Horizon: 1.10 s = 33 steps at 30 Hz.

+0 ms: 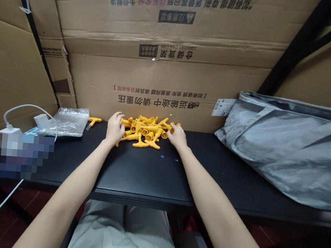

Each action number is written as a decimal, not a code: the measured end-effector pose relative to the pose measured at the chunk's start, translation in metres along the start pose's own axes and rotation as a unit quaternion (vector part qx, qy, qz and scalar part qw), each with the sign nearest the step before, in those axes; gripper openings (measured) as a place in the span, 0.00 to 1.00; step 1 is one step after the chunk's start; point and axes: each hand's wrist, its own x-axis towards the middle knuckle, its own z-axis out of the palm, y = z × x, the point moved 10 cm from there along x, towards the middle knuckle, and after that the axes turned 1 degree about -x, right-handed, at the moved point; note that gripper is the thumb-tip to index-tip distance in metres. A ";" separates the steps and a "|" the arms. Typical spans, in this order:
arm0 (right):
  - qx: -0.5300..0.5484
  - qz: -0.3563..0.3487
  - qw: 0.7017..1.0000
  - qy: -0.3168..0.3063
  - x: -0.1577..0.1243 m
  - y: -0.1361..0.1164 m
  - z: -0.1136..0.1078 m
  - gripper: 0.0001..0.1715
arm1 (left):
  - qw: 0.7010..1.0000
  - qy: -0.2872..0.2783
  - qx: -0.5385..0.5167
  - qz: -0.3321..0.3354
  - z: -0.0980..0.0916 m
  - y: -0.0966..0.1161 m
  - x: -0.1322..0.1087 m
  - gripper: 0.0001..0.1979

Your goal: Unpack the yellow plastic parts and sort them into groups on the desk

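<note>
A heap of yellow T-shaped plastic handles (144, 132) lies on the black table, several with hollow round ends showing. My left hand (115, 128) rests at the heap's left side, fingers curved and slightly apart against the pieces. On the opposite side, my right hand (178, 136) touches the heap with bent, parted fingers. Neither hand visibly grips a single piece, though some fingertips are hidden among the handles. Apart from the heap, to the left, lies one yellow handle (95, 120) with a small metal part hanging from it.
A cardboard panel (164, 70) stands behind the black tabletop (144, 176). Clear plastic packaging (68, 121) and a white charger (11, 138) with its cable are at left, beside a blurred-out patch. A large grey bag (280, 152) fills the right side.
</note>
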 end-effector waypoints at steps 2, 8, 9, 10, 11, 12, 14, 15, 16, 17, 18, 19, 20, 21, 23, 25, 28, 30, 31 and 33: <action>0.010 -0.035 0.999 0.028 -0.001 -0.009 -0.009 0.26 | 0.999 -0.034 0.002 0.039 0.010 0.008 -0.010 0.23; 0.038 -0.166 0.976 0.137 -0.011 -0.045 -0.045 0.18 | 0.994 -0.069 0.003 0.082 0.020 0.016 -0.018 0.27; 0.052 -0.192 0.966 0.163 -0.016 -0.054 -0.052 0.18 | 0.994 -0.071 0.001 0.087 0.021 0.018 -0.019 0.27; 0.068 -0.219 0.955 0.186 -0.022 -0.064 -0.060 0.17 | 0.993 -0.072 -0.001 0.091 0.021 0.021 -0.020 0.27; 0.087 -0.245 0.944 0.202 -0.029 -0.074 -0.065 0.17 | 0.993 -0.071 -0.002 0.095 0.021 0.023 -0.021 0.26; 0.107 -0.273 0.933 0.210 -0.036 -0.085 -0.069 0.17 | 0.993 -0.069 -0.002 0.097 0.020 0.026 -0.021 0.26; 0.147 -0.316 0.915 0.201 -0.049 -0.106 -0.072 0.18 | 0.992 -0.068 -0.001 0.102 0.020 0.030 -0.022 0.27; 0.165 -0.334 0.909 0.189 -0.054 -0.115 -0.070 0.19 | 0.992 -0.071 -0.002 0.105 0.020 0.031 -0.023 0.27; 0.178 -0.347 0.904 0.174 -0.059 -0.123 -0.068 0.20 | 0.991 -0.076 -0.002 0.106 0.021 0.032 -0.023 0.28; 0.189 -0.356 0.901 0.159 -0.063 -0.130 -0.064 0.20 | 0.991 -0.081 -0.001 0.104 0.021 0.031 -0.022 0.28; 0.199 -0.366 0.898 0.144 -0.066 -0.135 -0.060 0.20 | 0.991 -0.086 0.002 0.098 0.022 0.030 -0.022 0.27; 0.207 -0.374 0.895 0.130 -0.068 -0.139 -0.056 0.20 | 0.992 -0.089 0.009 0.089 0.022 0.028 -0.021 0.27; 0.213 -0.381 0.892 0.118 -0.069 -0.141 -0.052 0.20 | 0.993 -0.090 0.019 0.077 0.021 0.025 -0.020 0.25; 0.216 -0.386 0.890 0.109 -0.069 -0.142 -0.048 0.20 | 0.993 -0.090 0.030 0.065 0.021 0.023 -0.020 0.24; 0.207 -0.388 0.893 0.098 -0.066 -0.141 -0.040 0.19 | 0.993 -0.093 0.044 0.049 0.021 0.020 -0.019 0.22; 0.172 -0.385 0.902 0.089 -0.062 -0.138 -0.031 0.19 | 0.993 -0.097 0.050 0.043 0.021 0.020 -0.020 0.21; 0.100 -0.376 0.919 0.069 -0.057 -0.135 -0.016 0.18 | 0.992 -0.102 0.061 0.048 0.024 0.024 -0.022 0.20; 0.061 -0.364 0.928 0.058 -0.056 -0.133 -0.009 0.18 | 0.990 -0.110 0.073 0.053 0.027 0.027 -0.024 0.20; 0.047 -0.357 0.931 0.055 -0.055 -0.133 -0.007 0.17 | 0.989 -0.114 0.080 0.053 0.028 0.027 -0.024 0.19; 0.023 -0.347 0.936 0.056 -0.055 -0.134 -0.007 0.15 | 0.987 -0.122 0.090 0.051 0.029 0.028 -0.025 0.19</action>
